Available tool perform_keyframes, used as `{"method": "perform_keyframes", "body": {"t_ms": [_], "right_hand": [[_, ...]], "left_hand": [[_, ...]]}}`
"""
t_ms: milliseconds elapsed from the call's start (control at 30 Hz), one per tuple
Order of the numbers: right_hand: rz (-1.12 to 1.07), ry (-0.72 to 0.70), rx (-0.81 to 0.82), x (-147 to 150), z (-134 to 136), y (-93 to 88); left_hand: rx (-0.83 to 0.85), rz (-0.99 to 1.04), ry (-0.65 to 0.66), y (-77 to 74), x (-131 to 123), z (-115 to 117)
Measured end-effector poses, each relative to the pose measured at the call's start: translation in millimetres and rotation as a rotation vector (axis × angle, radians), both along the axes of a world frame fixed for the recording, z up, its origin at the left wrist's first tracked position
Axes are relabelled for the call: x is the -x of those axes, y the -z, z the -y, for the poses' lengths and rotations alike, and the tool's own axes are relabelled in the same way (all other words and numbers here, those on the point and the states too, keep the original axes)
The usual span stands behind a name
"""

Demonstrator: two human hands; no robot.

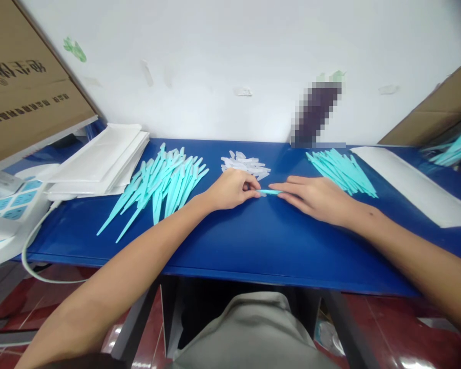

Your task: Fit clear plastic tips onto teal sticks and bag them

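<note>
In the middle of the blue table, my right hand (305, 193) pinches a turquoise eyebrow razor (271, 192) that lies level and points left. My left hand (234, 188) is closed with thumb and forefinger at the razor's left end, where a bit of clear cap shows; most of it is hidden by the fingers. Just behind my left hand lies a small heap of translucent blade caps (246, 163). To the left spreads a pile of turquoise razors with caps on their ends (165, 179). Another pile of turquoise razors (341, 171) lies right of my right hand.
White padded envelopes (96, 156) are stacked at the left beside a white power strip (15, 205) with a cable. A cardboard box (30, 82) leans at the far left. A long white sheet (415, 187) lies at the right. A white wall (200, 66) stands behind the table.
</note>
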State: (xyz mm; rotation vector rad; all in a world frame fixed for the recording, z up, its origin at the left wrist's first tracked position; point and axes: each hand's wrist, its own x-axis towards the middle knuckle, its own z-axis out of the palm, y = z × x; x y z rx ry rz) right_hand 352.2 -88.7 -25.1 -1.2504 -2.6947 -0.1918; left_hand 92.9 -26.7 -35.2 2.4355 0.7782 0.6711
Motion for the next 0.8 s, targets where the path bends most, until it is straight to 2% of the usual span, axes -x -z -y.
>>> {"method": "perform_keyframes", "body": {"t_ms": [300,600,800], "right_hand": [[-0.015,-0.070,0.001,-4.6,-0.5,-1.9],[-0.076,-0.089,0.022,-5.7,-0.6,-4.4],[-0.095,-0.102,0.037,-4.7,-0.6,-5.7]], "left_hand": [[-0.009,0.005,-0.004,1.1,0.4,-0.6],[0.041,0.021,0.024,-0.8,0.4,1.7],[0.005,0.021,0.031,-0.9,0.6,2.5]]}}
